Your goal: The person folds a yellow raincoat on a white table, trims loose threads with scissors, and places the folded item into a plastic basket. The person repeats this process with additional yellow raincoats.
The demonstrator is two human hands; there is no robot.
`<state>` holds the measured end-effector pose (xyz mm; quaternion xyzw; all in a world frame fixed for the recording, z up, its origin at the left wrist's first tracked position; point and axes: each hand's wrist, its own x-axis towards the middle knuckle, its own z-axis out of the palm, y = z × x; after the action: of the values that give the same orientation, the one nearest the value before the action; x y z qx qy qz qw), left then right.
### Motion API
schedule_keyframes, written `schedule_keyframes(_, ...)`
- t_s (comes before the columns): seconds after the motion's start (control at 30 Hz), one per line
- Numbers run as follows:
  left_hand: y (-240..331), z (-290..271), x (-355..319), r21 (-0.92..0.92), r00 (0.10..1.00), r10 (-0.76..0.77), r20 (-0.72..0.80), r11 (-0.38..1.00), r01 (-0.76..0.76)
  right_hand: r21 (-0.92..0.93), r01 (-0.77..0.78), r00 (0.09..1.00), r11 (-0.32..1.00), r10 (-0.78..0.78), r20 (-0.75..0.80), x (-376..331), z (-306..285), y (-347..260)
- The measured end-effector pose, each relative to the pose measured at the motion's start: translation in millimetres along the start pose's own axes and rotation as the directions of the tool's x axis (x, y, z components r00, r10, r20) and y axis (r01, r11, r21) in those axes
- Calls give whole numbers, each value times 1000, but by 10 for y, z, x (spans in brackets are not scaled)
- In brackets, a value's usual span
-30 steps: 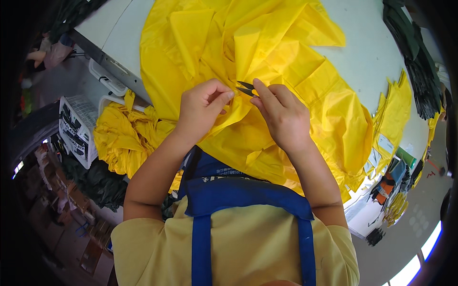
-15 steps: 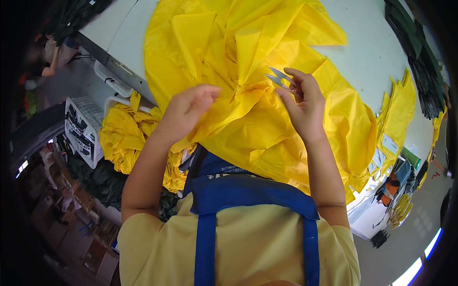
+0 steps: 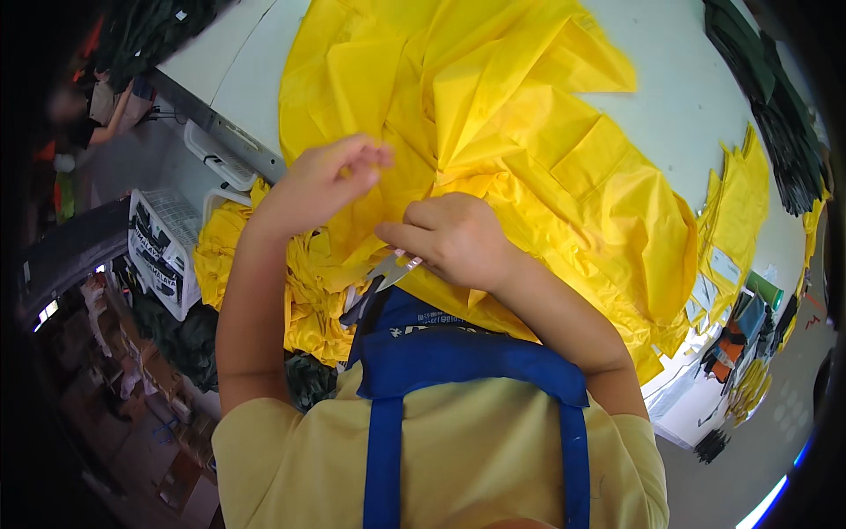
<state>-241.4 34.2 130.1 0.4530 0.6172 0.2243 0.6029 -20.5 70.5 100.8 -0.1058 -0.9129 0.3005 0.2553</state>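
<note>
A large piece of bright yellow, shiny fabric (image 3: pixel 529 132) lies in loose folds over the table and hangs over its near edge. My right hand (image 3: pixel 463 240) is closed around small metal thread snips (image 3: pixel 394 269). Their blades point down and to the left, close to the fabric's near edge by my apron. Above the left part of the fabric is my left hand (image 3: pixel 333 181), its fingers curled in toward the thumb and slightly blurred. Whatever those fingers may hold is too small to make out.
Left of me, crumpled yellow fabric (image 3: pixel 225 251) fills a bin beside a white printed crate (image 3: pixel 163 251). The pale table (image 3: pixel 670 53) carries dark green fabric (image 3: pixel 767 106) and a yellow stack (image 3: pixel 738 207) on the right. A blue apron (image 3: pixel 467 366) covers my front.
My right hand has swung left and toward me with the snips, their blades turning from up-left to down-left. My left hand has risen slightly and shifted left.
</note>
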Motion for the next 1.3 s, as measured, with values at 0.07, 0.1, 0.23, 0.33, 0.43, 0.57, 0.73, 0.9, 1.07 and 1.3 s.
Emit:
schedule_keyframes(0.07, 206, 250, 345, 351, 947, 220, -235, 928, -128, -21, -9, 1000, 1000, 10, 5, -58, 36, -49)
schedule_keyframes(0.1, 295, 430, 513, 595, 843, 442, -305, 780, -194, -32, -9, 1000, 999, 9, -1, -92, 73, -48)
schedule_keyframes(0.23, 627, 749, 972, 794, 911, 288, -295, 604, 67, -27, -17, 999, 999, 16, -31, -162, 115, -62)
schedule_keyframes(0.33, 431, 580, 1226, 671, 974, 151, -167, 742, 0, -35, -52, 998, 998, 51, -33, -188, 45, -80)
schedule_keyframes(0.43, 281, 550, 1251, 387, 993, 79, -89, 921, -39, 0, -41, 997, 999, 41, -67, -228, 44, -44)
schedule_keyframes(0.57, 293, 543, 1174, -364, 983, 147, -107, 914, -176, 67, -81, 980, 994, 92, -176, -239, -53, 8)
schedule_keyframes(0.73, 480, 494, 674, -300, 916, 330, -230, 871, -389, 3, -245, 869, 970, 221, -442, -279, -311, 100)
schedule_keyframes(0.9, 531, 603, 366, -43, 836, 496, -235, 854, -519, 26, -304, 817, 952, 275, -507, -157, -453, 80)
schedule_keyframes(1.07, 517, 640, 252, 16, 829, 513, -224, 852, -523, 194, -407, 768, 893, 449, -457, -179, -481, -26)
schedule_keyframes(1.3, 545, 694, 230, 335, 729, 668, -149, 728, -598, 284, -416, 786, 864, 499, -364, -266, -464, 8)
